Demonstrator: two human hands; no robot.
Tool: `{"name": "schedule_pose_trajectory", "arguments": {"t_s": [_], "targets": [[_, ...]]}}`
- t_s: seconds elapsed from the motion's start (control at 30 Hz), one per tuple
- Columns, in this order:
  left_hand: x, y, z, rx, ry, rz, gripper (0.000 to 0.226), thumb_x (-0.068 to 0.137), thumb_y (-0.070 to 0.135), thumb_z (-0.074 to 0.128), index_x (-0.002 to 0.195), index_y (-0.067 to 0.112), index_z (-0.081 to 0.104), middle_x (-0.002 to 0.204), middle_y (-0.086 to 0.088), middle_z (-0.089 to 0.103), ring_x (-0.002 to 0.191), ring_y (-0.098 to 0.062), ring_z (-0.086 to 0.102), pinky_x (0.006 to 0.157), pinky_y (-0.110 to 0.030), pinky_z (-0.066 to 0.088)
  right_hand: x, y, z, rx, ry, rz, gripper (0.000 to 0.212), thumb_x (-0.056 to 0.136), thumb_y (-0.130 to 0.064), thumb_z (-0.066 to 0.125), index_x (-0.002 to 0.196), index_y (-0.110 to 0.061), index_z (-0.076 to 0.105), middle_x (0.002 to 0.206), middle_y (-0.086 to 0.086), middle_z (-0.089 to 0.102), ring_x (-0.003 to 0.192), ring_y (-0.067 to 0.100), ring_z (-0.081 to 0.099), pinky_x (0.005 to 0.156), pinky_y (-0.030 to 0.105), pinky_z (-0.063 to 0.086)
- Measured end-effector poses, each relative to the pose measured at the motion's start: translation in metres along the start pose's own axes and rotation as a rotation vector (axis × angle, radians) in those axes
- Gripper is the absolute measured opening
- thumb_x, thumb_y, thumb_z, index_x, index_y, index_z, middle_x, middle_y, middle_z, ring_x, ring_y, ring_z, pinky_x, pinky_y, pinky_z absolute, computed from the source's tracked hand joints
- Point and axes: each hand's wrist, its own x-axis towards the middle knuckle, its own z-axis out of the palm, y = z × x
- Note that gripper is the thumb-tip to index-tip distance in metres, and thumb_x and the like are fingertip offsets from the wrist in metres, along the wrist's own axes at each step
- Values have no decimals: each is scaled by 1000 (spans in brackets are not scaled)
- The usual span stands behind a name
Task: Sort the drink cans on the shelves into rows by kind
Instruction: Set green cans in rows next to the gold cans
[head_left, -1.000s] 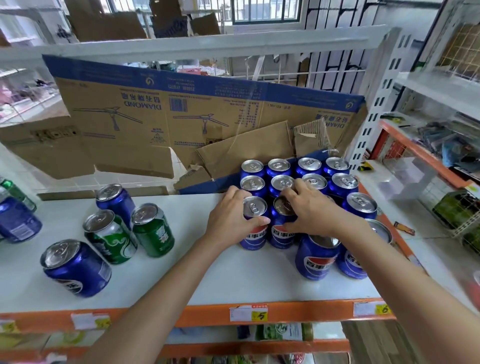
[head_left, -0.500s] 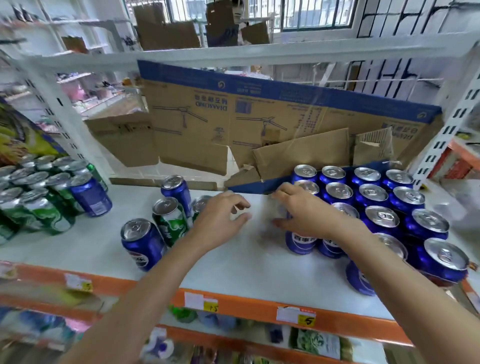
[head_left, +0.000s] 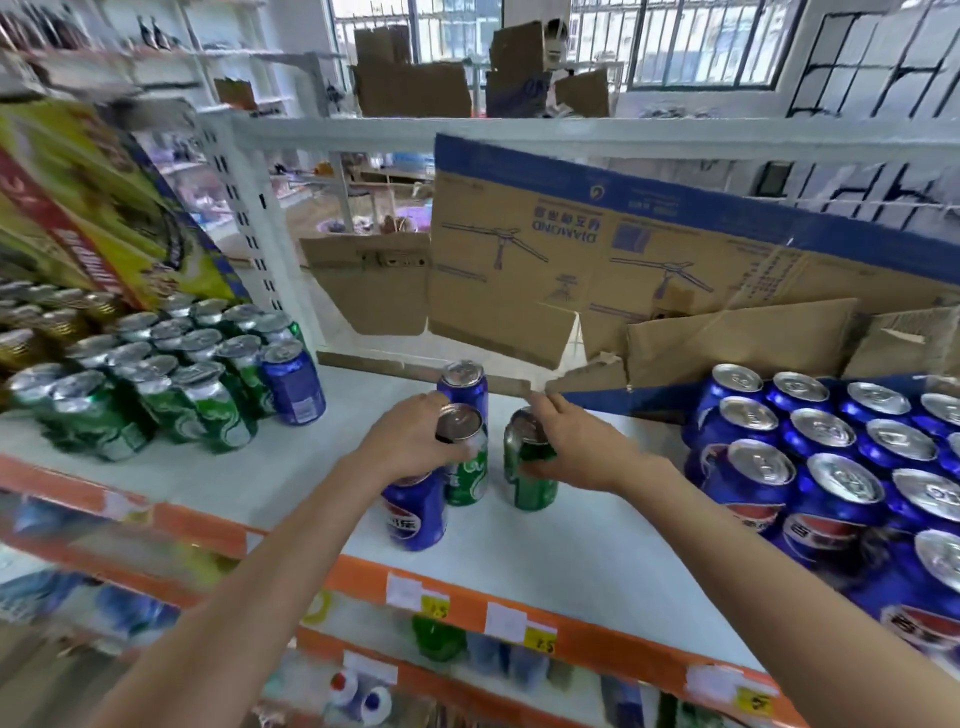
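On the white shelf (head_left: 571, 540) my left hand (head_left: 410, 447) grips the top of a green can (head_left: 467, 467) in the middle. My right hand (head_left: 576, 452) grips a second green can (head_left: 530, 483) just to its right. A blue cola can (head_left: 415, 512) stands in front of the left hand, partly under it. Another blue can (head_left: 462, 384) stands right behind. Rows of blue cola cans (head_left: 831, 467) fill the right side. A block of green cans (head_left: 156, 384) stands at the left with one blue can (head_left: 292, 382) at its right edge.
Flattened cardboard boxes (head_left: 597, 270) lean along the back of the shelf. A white upright post (head_left: 260, 239) divides the left bay from this one. The orange shelf edge (head_left: 467, 597) carries price tags. More goods sit blurred on the lower shelf.
Both hands left the blue cola rows and moved left to the loose cans in the middle. Each now grips a green can. The view has swung left.
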Motion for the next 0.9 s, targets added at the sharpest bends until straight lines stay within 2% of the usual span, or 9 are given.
{"name": "schedule_pose_trajectory", "arguments": {"t_s": [0.1, 0.23, 0.3, 0.4, 0.47, 0.57, 0.7, 0.8, 0.9], "targets": [[1, -5, -2, -71, -25, -31, 48, 73, 47, 74, 107, 18, 58, 106, 1, 64, 98, -19, 58, 79, -30, 43, 4, -3, 7, 40, 39, 62, 83, 78, -39, 72, 143, -16, 26, 143, 8, 33, 122, 27, 45, 95, 36, 43], [6, -11, -7, -260, 55, -7, 43, 66, 46, 80, 94, 20, 60, 94, 6, 66, 92, -15, 62, 68, -26, 42, 3, -13, 10, 97, 134, 159, 79, 74, -40, 74, 139, -21, 34, 136, 2, 40, 119, 24, 46, 95, 38, 45], [5, -13, -16, -352, 110, 24, 46, 64, 48, 81, 97, 21, 61, 96, 6, 66, 90, -13, 61, 74, -28, 47, 1, -23, 7, 172, 248, 194, 78, 71, -38, 75, 136, -23, 37, 131, 0, 44, 118, 22, 45, 94, 38, 45], [-9, -17, -40, -572, 270, 66, 42, 64, 45, 82, 93, 27, 59, 94, 7, 66, 89, -12, 62, 81, -35, 52, -6, -49, -4, 307, 504, 196, 70, 67, -30, 78, 128, -22, 43, 118, -4, 47, 111, 17, 45, 89, 32, 43], [-24, -20, -59, -686, 415, 122, 42, 65, 41, 82, 97, 26, 59, 98, 6, 65, 90, -10, 63, 79, -30, 53, -11, -70, -9, 361, 661, 168, 66, 66, -23, 80, 123, -21, 46, 111, -7, 46, 107, 14, 43, 85, 24, 37], [-48, -31, -81, -825, 581, 134, 45, 66, 36, 82, 102, 25, 58, 103, 5, 64, 93, -8, 62, 77, -22, 51, -16, -100, -15, 436, 798, 111, 66, 65, -20, 82, 121, -21, 47, 110, -9, 46, 105, 10, 43, 84, 17, 34], [-84, -61, -88, -907, 735, -9, 48, 57, 52, 76, 98, 33, 59, 104, 6, 64, 98, -11, 61, 82, -31, 52, -15, -130, -16, 586, 811, -11, 69, 63, -23, 83, 121, -24, 47, 115, -7, 51, 109, 12, 49, 90, 26, 43], [-111, -81, -85, -811, 786, -146, 46, 65, 38, 82, 102, 24, 60, 106, 4, 62, 97, -7, 59, 81, -29, 51, -7, -147, -15, 707, 733, -79, 70, 62, -24, 83, 121, -26, 45, 117, -7, 53, 111, 12, 51, 92, 28, 46], [-133, -99, -85, -806, 812, -265, 47, 62, 36, 85, 100, 30, 59, 106, 8, 61, 91, 3, 59, 74, -21, 47, 5, -168, -7, 762, 633, -139, 70, 62, -28, 82, 120, -27, 45, 117, -8, 52, 111, 10, 50, 93, 29, 44]]}}
